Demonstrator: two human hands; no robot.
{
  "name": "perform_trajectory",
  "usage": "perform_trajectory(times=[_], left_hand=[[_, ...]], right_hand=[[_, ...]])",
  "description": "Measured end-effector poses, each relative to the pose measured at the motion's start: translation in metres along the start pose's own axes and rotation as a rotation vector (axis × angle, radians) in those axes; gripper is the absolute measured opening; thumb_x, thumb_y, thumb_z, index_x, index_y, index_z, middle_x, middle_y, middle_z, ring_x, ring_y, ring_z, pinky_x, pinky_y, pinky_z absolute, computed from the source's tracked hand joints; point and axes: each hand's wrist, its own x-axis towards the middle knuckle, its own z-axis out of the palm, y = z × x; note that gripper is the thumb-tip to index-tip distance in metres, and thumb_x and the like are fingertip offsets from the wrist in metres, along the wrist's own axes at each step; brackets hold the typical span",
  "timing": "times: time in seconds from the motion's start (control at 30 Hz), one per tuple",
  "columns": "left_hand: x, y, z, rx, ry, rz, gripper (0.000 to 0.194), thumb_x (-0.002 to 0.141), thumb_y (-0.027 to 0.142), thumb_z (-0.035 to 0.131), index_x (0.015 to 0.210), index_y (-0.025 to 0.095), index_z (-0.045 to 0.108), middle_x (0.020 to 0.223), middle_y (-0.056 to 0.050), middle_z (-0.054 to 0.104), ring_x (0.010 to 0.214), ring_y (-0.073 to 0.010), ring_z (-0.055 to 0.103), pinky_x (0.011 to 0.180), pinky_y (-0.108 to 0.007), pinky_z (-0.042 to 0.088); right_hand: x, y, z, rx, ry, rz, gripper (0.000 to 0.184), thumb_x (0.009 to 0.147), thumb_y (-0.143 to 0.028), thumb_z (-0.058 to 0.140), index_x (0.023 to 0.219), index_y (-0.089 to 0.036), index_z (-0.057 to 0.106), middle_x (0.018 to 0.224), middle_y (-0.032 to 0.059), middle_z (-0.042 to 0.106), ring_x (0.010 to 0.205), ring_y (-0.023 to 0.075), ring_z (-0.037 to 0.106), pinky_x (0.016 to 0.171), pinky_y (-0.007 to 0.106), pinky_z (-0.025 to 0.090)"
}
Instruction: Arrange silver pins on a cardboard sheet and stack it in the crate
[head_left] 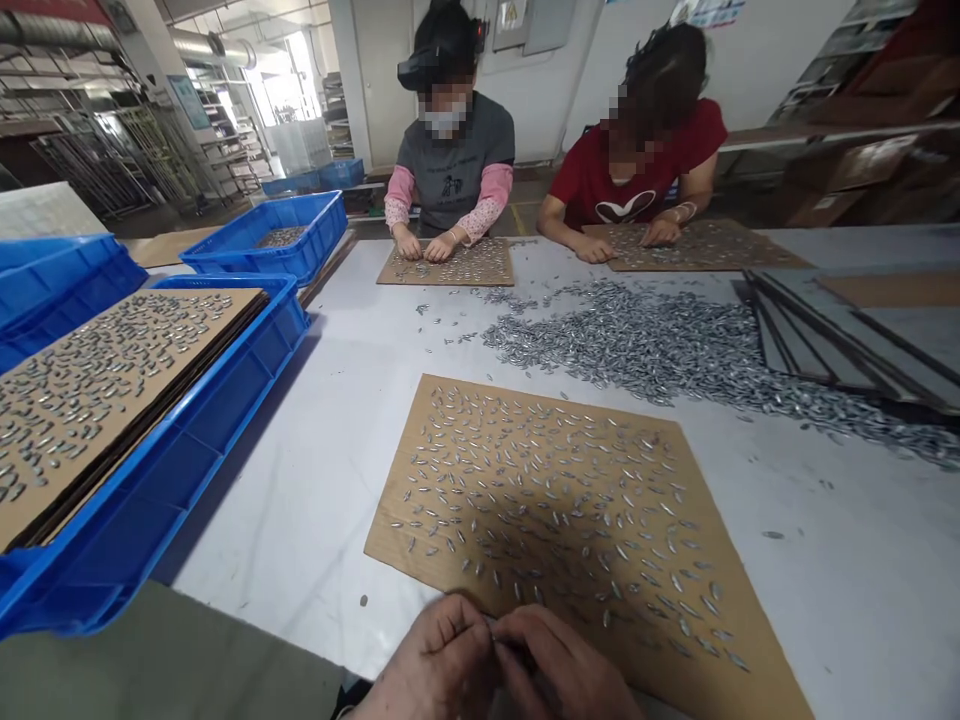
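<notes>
At the near edge of a cardboard sheet point(442, 475), my left hand point(442, 655) and my right hand point(562, 665) meet with fingertips pinched together. Whatever they hold between them is too small and too hidden to make out. Many small silvery spindle-shaped metal pieces point(555, 518) lie spread over the sheet, spaced apart and pointing various ways. Beyond the sheet is a large loose heap of the same metal pieces point(645, 335).
Left, a blue crate point(225, 440) holds stacked cardboard covered with metal pieces; another blue crate point(315, 235) stands behind. Across the white table point(300, 480), two people point(457, 150) handle pieces on cardboard sheets. Flat grey panels point(825, 330) lie stacked at right.
</notes>
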Motion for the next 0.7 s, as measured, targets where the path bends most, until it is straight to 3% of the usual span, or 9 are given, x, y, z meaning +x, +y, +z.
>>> perform_trajectory(times=[0.13, 0.23, 0.37, 0.53, 0.7], left_hand=[[0.006, 0.002, 0.001, -0.061, 0.084, -0.019, 0.058, 0.080, 0.070, 0.077, 0.074, 0.023, 0.044, 0.053, 0.010, 0.041, 0.042, -0.0043, 0.026, 0.044, -0.024, 0.012], [0.008, 0.005, -0.003, -0.013, 0.116, -0.067, 0.061, 0.075, 0.073, 0.079, 0.074, 0.023, 0.044, 0.053, 0.011, 0.038, 0.042, -0.0042, 0.023, 0.044, -0.024, 0.011], [0.007, 0.005, -0.012, 0.038, 0.119, -0.116, 0.062, 0.073, 0.076, 0.078, 0.078, 0.023, 0.047, 0.058, 0.010, 0.041, 0.045, -0.0049, 0.027, 0.045, -0.024, 0.015], [0.008, 0.003, -0.022, 0.032, 0.108, -0.105, 0.062, 0.070, 0.075, 0.080, 0.077, 0.021, 0.050, 0.058, 0.009, 0.042, 0.050, -0.0062, 0.031, 0.048, -0.025, 0.017], [0.010, 0.007, -0.024, -0.008, 0.118, -0.102, 0.060, 0.071, 0.074, 0.079, 0.075, 0.021, 0.050, 0.059, 0.009, 0.042, 0.051, -0.0064, 0.031, 0.049, -0.025, 0.018]], right_hand=[[0.038, 0.020, -0.025, -0.096, 0.139, 0.102, 0.025, 0.105, -0.040, 0.047, 0.098, -0.029, 0.069, 0.092, 0.0051, 0.073, 0.083, 0.0219, 0.071, 0.075, 0.033, 0.057], [0.080, 0.039, -0.037, -0.284, -0.010, 0.187, 0.026, 0.102, -0.038, 0.049, 0.089, -0.028, 0.069, 0.091, 0.0057, 0.073, 0.081, 0.0232, 0.070, 0.071, 0.034, 0.052], [0.120, 0.052, -0.030, -0.446, -0.147, 0.269, 0.026, 0.101, -0.032, 0.051, 0.082, -0.025, 0.067, 0.090, 0.0069, 0.074, 0.083, 0.0230, 0.068, 0.070, 0.033, 0.046], [0.132, 0.051, -0.019, -0.514, -0.246, 0.390, 0.021, 0.098, -0.024, 0.052, 0.083, -0.023, 0.066, 0.094, 0.0081, 0.074, 0.091, 0.0258, 0.069, 0.074, 0.033, 0.042], [0.129, 0.045, -0.021, -0.498, -0.259, 0.416, 0.023, 0.096, -0.024, 0.052, 0.078, -0.024, 0.065, 0.089, 0.0068, 0.074, 0.084, 0.0242, 0.069, 0.069, 0.032, 0.039]])
